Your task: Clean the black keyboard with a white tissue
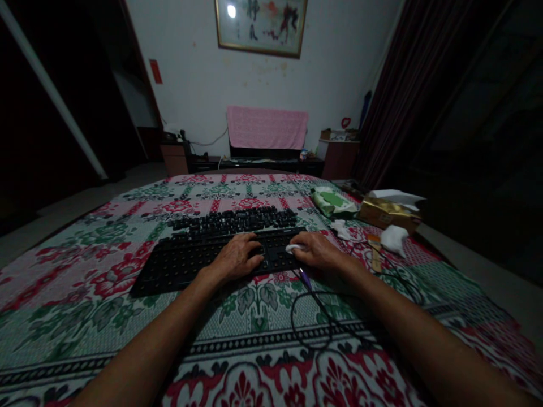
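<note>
A black keyboard point(186, 263) with its keycaps off lies on a floral tablecloth point(258, 322). My left hand point(240, 255) rests on the keyboard's bare right-hand part, holding nothing, with thumb and fingers apart. At the right end of the keyboard, my right hand point(314, 250) pinches a small white tissue point(293, 248) against the board. A heap of loose black keycaps point(237, 219) is spread along the far side of the keyboard. Just below my right hand lies a purple plug point(305, 278) on a black cable point(292, 316).
To the right are a green-and-white wipes pack point(333, 202), a gold tissue box point(388, 212), crumpled white tissues point(394, 239) and a flat tan piece point(375, 257). Beyond the table, a pink cloth point(267, 127) hangs over a screen on a low cabinet point(311, 167).
</note>
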`<state>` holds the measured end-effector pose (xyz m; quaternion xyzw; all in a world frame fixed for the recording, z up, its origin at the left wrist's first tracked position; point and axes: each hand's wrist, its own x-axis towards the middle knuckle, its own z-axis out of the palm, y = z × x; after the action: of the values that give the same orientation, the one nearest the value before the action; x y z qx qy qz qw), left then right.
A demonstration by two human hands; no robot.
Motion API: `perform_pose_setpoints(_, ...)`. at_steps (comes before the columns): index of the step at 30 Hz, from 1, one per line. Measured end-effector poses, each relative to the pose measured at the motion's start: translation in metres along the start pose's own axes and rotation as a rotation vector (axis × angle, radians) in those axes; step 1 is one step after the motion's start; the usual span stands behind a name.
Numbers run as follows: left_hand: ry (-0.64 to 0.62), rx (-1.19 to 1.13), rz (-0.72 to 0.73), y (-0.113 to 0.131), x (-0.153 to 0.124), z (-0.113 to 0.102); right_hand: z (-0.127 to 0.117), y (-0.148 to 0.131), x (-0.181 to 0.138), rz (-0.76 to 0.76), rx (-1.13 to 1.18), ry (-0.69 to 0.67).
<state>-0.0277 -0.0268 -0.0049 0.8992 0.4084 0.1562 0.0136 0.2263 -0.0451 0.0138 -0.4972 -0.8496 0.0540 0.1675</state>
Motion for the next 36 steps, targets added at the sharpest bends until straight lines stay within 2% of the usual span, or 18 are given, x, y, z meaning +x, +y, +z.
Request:
perform_pose_setpoints(7,0.004,-0.008,-0.006,0.001,-0.001,-0.002,-0.003,0.004,-0.009,-0.029,-0.043,0.041)
perform_pose_setpoints(12,-0.011,0.001,-0.012,0.002,-0.001,-0.003,-0.005,0.005,-0.011,-0.046,-0.001,-0.025)
perform_pose_setpoints(19,0.001,-0.015,-0.001,0.002,-0.001,-0.003,-0.005,0.008,-0.016,-0.119,-0.003,-0.028)
perform_pose_setpoints(22,0.002,-0.014,0.008,0.001,0.0,-0.002,-0.007,0.009,-0.016,-0.078,-0.004,-0.034)
perform_pose_setpoints(26,0.001,-0.012,0.016,0.0,0.0,-0.001,-0.011,0.007,-0.015,0.002,0.021,0.021)
perform_pose_setpoints(30,0.0,-0.021,-0.001,0.001,0.0,-0.002,-0.012,0.001,-0.015,-0.023,0.069,0.008)
perform_pose_setpoints(36,-0.012,-0.013,-0.012,0.003,0.0,-0.004,-0.013,-0.002,-0.016,-0.038,-0.002,-0.059)
